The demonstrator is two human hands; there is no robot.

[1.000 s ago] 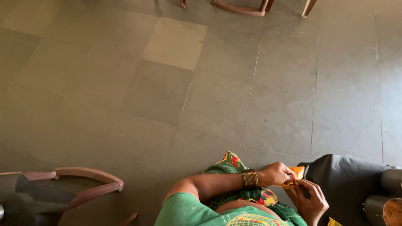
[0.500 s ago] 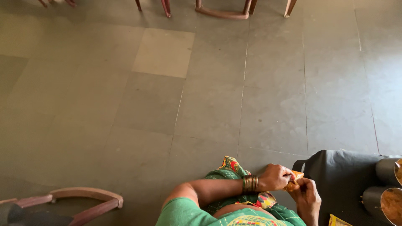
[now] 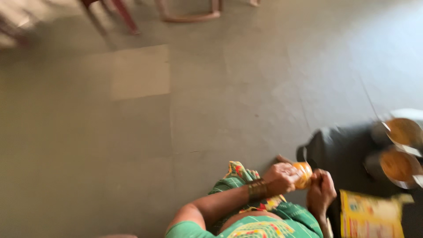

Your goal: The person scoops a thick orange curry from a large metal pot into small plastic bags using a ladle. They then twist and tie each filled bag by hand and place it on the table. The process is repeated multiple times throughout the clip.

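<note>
— Since half a second back the view has swung to the right: the chair legs [image 3: 119, 17] now sit at the top left, the curved pink armrest at the bottom left is gone, and a yellow packet [image 3: 368, 216] has come in at the lower right.

— And the biggest thing?

— Grey tiled floor [image 3: 145, 132], filling most of the picture, with one paler tile in it. Next, the dark cloth [image 3: 339, 150] spread on the floor at the right, carrying two round metal pots [image 3: 398, 152] with brownish-orange contents; the packet lies just beside them.

— The hands?

— Both are down at the bottom, in front of the green patterned clothing. The left hand [image 3: 282, 176], bangles on its wrist, is closed around a small orange object [image 3: 303, 174]. The right hand [image 3: 320, 191] is closed on its other side, so the object sits between the two, above the edge of the cloth. The picture is too blurred to tell what the object is.

— What could go wrong from here?

— My guess: it is small and pinched from both ends, so a slip of either grip could send it onto the floor, off the cloth. With the pots open and close by, a jerk of the right elbow could also knock one.
</note>
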